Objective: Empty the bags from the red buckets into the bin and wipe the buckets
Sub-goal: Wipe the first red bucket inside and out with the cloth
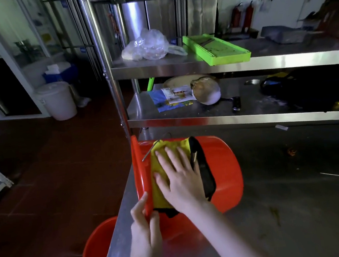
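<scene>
A red bucket (228,170) lies on its side on the steel table (295,199), its mouth facing left. My left hand (146,232) grips the bucket's rim at the near side, thumb and fingers pinching it. My right hand (179,175) presses flat, fingers spread, on a yellow and black cloth (160,191) against the bucket's side. The bucket's wire handle (148,153) sticks out by the cloth. A second red bucket (95,251) stands on the floor below the table's edge, partly hidden by the table.
A steel shelf rack (200,67) rises behind the table with a clear plastic bag (148,45), a green tray (216,48), papers and a bowl on it. A white lidded bin (57,100) stands on the red tile floor at the left.
</scene>
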A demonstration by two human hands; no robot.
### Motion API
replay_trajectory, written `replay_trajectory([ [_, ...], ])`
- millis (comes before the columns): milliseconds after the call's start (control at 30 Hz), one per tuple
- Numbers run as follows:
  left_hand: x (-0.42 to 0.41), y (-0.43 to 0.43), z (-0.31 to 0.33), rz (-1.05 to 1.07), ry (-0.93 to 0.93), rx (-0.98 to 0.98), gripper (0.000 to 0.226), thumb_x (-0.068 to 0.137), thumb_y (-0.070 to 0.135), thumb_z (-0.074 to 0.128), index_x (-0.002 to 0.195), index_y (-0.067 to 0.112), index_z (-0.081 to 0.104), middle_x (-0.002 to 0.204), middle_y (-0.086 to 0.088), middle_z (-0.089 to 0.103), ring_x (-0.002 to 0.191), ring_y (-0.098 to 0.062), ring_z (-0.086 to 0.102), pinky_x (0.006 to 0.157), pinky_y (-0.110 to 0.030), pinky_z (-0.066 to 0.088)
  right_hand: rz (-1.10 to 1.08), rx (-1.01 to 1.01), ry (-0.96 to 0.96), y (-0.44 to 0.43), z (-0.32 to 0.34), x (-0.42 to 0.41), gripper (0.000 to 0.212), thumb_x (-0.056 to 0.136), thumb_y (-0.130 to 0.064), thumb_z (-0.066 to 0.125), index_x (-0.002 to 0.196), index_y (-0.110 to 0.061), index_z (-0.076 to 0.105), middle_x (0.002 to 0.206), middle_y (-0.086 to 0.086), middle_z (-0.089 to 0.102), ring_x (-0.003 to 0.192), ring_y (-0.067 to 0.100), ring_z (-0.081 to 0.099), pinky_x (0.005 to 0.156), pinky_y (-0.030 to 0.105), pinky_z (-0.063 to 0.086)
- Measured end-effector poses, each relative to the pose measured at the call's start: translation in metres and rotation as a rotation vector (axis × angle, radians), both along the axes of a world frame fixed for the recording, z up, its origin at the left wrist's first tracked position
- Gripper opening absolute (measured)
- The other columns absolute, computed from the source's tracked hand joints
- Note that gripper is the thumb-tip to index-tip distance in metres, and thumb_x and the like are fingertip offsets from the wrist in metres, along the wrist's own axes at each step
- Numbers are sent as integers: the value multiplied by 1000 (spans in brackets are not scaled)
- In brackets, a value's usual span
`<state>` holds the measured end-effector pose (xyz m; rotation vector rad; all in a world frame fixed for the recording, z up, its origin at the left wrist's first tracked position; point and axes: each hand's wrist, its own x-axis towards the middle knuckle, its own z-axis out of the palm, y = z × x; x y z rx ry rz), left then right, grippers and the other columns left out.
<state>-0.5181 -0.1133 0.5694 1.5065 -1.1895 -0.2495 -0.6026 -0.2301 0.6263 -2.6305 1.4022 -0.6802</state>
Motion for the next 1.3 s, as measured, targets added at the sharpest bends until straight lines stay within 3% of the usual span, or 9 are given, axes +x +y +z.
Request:
replay_trajectory([
  [67,4,-11,27,34,33,5,38,90,43,42,122,59,31,103,34,62,81,8,64,63,-14,49,6,4,16,1,-6,-5,58,96,-59,24,150,-39,26,158,-9,26,149,21,16,114,59,19],
  [167,22,-62,78,166,87,47,46,88,51,53,130,46,34,117,11,60,100,-5,61,83,-28,46,7,-10,1,13,-16,-14,58,96,-59,26,151,-40,24,159,-8,26,149,23,15,114,61,15],
  [333,13,-116,123,208,-218,592,74,88,57,54,148,33,17,132,-17,37,101,-41,58,80,-39,46,10,-44,-33,17,-25,-28,59,95,-59,30,149,-37,30,158,-8,27,148,22,18,114,61,21],
  [500,13,-111,115,277,-184,443,50,100,34,41,147,28,23,126,-24,46,93,-43,58,76,-41,45,-45,-1,-43,-2,-25,-35,60,95,-65,19,151,-44,19,161,-12,17,150,16,7,117,54,6],
  [800,22,-65,91,145,-129,127,63,99,9,39,152,37,19,127,7,52,90,-13,57,77,-33,45,-360,463,58,-100,1,-98,60,93,-68,13,148,-46,22,160,-16,13,148,20,11,117,59,9],
  [967,34,-64,83,130,-113,88,59,97,6,44,144,40,33,131,-2,59,106,-19,61,85,-25,43,-58,147,121,-44,8,-26,56,95,-61,14,148,-45,19,158,-18,21,147,19,16,113,59,15],
  [1100,51,-57,83,100,-96,75,62,96,6,48,139,49,36,119,34,54,110,5,55,86,0,36,178,-18,77,4,14,25,54,96,-58,20,147,-39,26,155,-10,30,146,24,24,111,58,24],
  [1200,55,-51,79,90,-112,66,65,97,7,48,139,54,33,108,47,51,100,5,60,81,-2,40,73,19,86,-7,11,8,60,94,-67,13,149,-44,21,157,-11,26,147,19,21,114,50,22],
  [1300,49,-38,72,50,-137,6,59,100,10,45,139,52,32,98,36,61,72,-11,65,64,-16,49,-164,137,106,-42,5,-35,66,90,-70,5,148,-44,24,156,-12,29,143,16,27,114,45,25],
])
